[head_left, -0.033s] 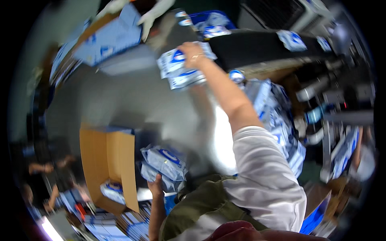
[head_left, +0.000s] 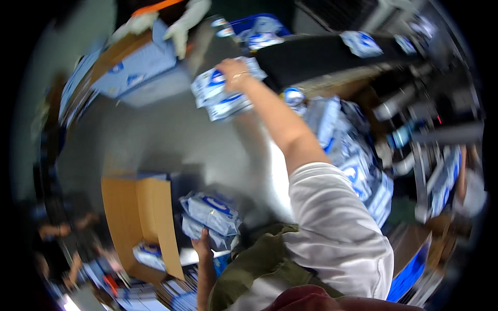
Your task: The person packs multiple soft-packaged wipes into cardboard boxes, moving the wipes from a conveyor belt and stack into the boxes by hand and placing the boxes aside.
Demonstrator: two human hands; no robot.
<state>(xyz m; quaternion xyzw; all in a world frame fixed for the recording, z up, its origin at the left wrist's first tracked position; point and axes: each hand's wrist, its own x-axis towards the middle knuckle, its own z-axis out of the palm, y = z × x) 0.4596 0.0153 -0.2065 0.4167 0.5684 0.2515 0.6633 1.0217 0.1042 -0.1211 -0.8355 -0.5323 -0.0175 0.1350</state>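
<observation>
Here, the grey work table [head_left: 155,140] spans the view, and beyond the raised grip a co-worker's white-gloved hand [head_left: 181,28] rests on a flat blue-and-white carton [head_left: 140,67]. Beside the lower grip, to its left, stands an open brown cardboard box [head_left: 137,217] with one more packet inside. A heap of similar wrapped packs [head_left: 353,150] lies to the right of the outstretched arm. The right hand [head_left: 233,70], arm extended, is closed over the top of two soft blue-and-white packets [head_left: 220,93], which hang just under it above the table. The left hand [head_left: 203,243] presses up from below on a stack of like packets [head_left: 210,217], fingers loosely curled; how firmly it holds cannot be told. The packets look light, pliable and slick-wrapped, so they probably handle best pinched at an edge seam or cradled underneath. Motion blur softens everything, and the rim crops the surroundings.
</observation>
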